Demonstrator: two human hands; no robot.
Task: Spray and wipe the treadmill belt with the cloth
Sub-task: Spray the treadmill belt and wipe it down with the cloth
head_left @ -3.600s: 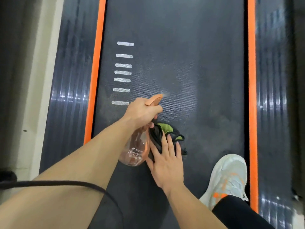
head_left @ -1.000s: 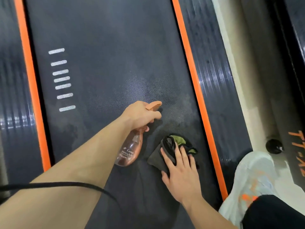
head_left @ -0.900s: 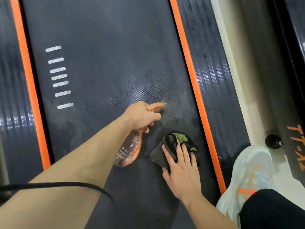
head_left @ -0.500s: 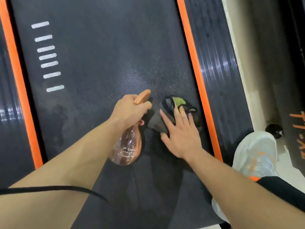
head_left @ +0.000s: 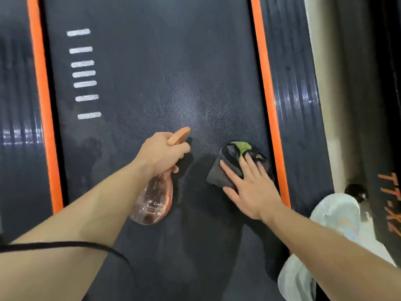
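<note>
the dark textured treadmill belt (head_left: 152,61) filled most of the view, running away from the camera. a column of seven short white dashes (head_left: 83,73) was printed near its left edge. a paler sheen (head_left: 184,105) lay across the belt's middle, and darker, blotchy wet-looking marks (head_left: 97,153) sat to the left of it. an orange stripe (head_left: 41,105) bordered the belt on the left and another orange stripe (head_left: 265,105) on the right. outside each ran a ribbed black side rail, the left rail (head_left: 17,118) catching bright glints and the right rail (head_left: 297,105) duller.

the left hand (head_left: 161,152) was curled round the neck of a clear, pink-tinted spray bottle (head_left: 152,200). its orange nozzle head (head_left: 179,135) pointed up the belt; i could not tell whether the bottle's base touched the belt. a thin black cord (head_left: 65,244) crossed the left forearm.

the right hand (head_left: 251,190) lay flat with fingers straight and spread, pressing a crumpled dark grey cloth (head_left: 230,164) with a green patch onto the belt, just beside the right stripe.

beyond the right rail ran a strip of pale floor (head_left: 321,61). a pale sneaker (head_left: 338,213) stood there. further right, a dark surface carried orange lettering (head_left: 390,203).
</note>
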